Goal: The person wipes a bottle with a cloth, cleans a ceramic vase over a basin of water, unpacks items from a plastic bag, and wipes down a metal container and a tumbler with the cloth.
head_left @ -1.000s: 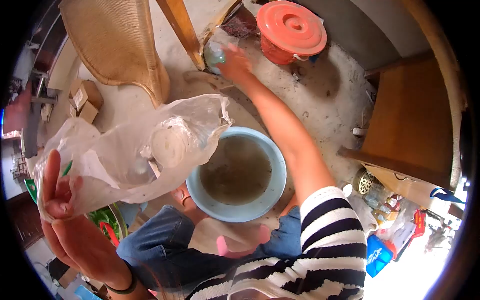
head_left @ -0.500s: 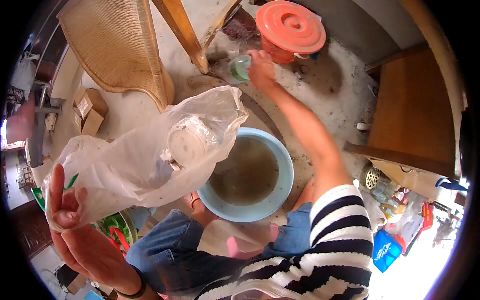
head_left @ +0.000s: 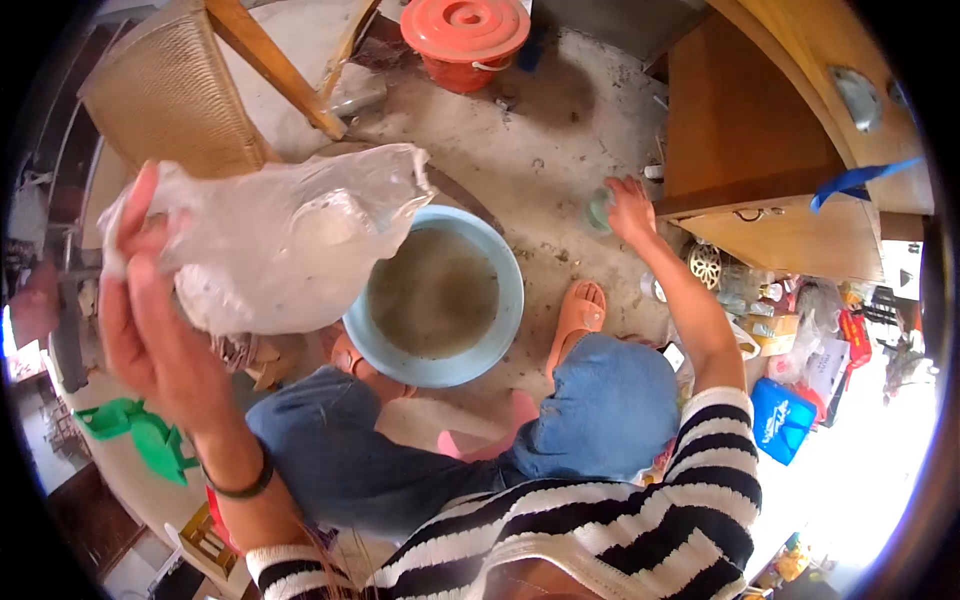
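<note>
My left hand [head_left: 150,300] holds up a clear plastic bag [head_left: 270,250] by its edge at the left. A round whitish item [head_left: 330,222] shows inside the bag. The bag hangs beside and partly over the rim of a light blue basin [head_left: 508,300] with murky water in it. My right hand [head_left: 630,210] is stretched out to the right, its fingers on a greenish clear container [head_left: 601,211] just above the floor, near the wooden cabinet [head_left: 760,120].
A red lidded bucket [head_left: 465,45] stands at the top. The woven chair [head_left: 175,95] is at upper left, green plastic pieces [head_left: 150,440] at lower left. Bottles, bags and a blue package [head_left: 783,420] lie at the right. An orange sandal [head_left: 577,318] is beside the basin.
My right hand has carried the greenish container from beside the chair leg and bucket to the right, near the cabinet. My left hand and the bag are raised. The view has shifted right.
</note>
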A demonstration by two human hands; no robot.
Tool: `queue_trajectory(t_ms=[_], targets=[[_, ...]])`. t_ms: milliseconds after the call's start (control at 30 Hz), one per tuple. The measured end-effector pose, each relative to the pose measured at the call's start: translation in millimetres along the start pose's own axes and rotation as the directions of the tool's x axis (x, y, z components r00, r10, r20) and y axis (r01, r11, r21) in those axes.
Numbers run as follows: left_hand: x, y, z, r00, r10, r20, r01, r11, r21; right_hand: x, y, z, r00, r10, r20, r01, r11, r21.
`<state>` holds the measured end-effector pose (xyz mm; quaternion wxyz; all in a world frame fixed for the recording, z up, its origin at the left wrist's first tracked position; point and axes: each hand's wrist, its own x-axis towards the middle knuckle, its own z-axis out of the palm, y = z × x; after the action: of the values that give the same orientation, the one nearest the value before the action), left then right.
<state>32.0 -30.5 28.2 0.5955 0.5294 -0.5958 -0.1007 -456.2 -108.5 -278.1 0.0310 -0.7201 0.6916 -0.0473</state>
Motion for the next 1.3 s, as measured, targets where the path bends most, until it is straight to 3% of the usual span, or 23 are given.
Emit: queue_trajectory(t_ms=[67,167,267,367,467,500,600,700,767,900,1000,1067,1100,1167,1200,1267,1300], targets=[[-1,4,9,0.999,0.026,0.022,-0.025,0.998,-0.06,-32,38,31,0.999,0.035,0.021,-0.034,0.998,-0.052],[-2,5,22,0.998,0.017,0.053,-0.014,0.998,-0.064,-56,63,19,0.985,0.142,0.097,-0.15,0.985,0.084],[-7,4,23,0.999,-0.014,0.039,0.017,0.997,-0.079,-48,21,-39,0.987,0.151,0.058,-0.145,0.984,-0.099],[-8,11,20,0.994,-0.108,0.005,0.108,0.994,-0.019,-14,-4,-66,0.985,-0.163,-0.056,0.165,0.986,0.037],[-11,18,1,0.938,-0.346,-0.016,0.337,0.923,-0.185,28,-68,-108,0.955,-0.293,-0.036,0.296,0.948,0.12],[-13,22,-4,0.944,-0.329,-0.014,0.326,0.939,-0.11,43,-89,-114,0.946,-0.323,-0.017,0.322,0.939,0.12],[-17,26,-21,0.961,-0.278,0.0,0.276,0.953,-0.127,97,-148,-97,0.891,-0.45,0.064,0.446,0.892,0.071],[-20,36,-34,0.933,-0.355,-0.062,0.355,0.935,-0.016,151,-204,-51,0.83,-0.544,0.127,0.55,0.835,-0.019],[-23,31,-46,0.95,-0.311,-0.032,0.308,0.948,-0.073,182,-241,-12,0.799,-0.578,0.167,0.589,0.808,-0.023],[-27,4,-70,0.944,-0.33,-0.003,0.33,0.944,0.01,250,-311,83,0.815,-0.543,0.203,0.566,0.821,-0.076],[-35,-5,-81,0.924,-0.365,-0.114,0.374,0.925,0.065,294,-354,129,0.824,-0.536,0.185,0.554,0.83,-0.063],[-53,-24,-100,0.911,-0.291,-0.292,0.328,0.941,0.085,318,-378,145,0.845,-0.515,0.141,0.525,0.85,-0.044],[-44,-29,-96,0.943,-0.238,-0.234,0.245,0.969,0.003,326,-390,149,0.857,-0.502,0.118,0.508,0.861,-0.031],[-14,-30,-88,0.967,-0.249,0.057,0.255,0.926,-0.278,333,-404,152,0.887,-0.452,0.097,0.451,0.892,0.024],[-15,-34,-89,0.964,-0.267,-0.002,0.257,0.929,-0.266,334,-406,153,0.905,-0.416,0.09,0.413,0.91,0.05],[-17,-44,-90,0.947,-0.298,-0.118,0.263,0.934,-0.242,339,-411,156,0.913,-0.376,0.158,0.392,0.916,-0.087],[-21,-44,-90,0.901,-0.32,-0.292,0.315,0.947,-0.065,339,-415,143,0.917,-0.341,0.206,0.372,0.919,-0.133]])
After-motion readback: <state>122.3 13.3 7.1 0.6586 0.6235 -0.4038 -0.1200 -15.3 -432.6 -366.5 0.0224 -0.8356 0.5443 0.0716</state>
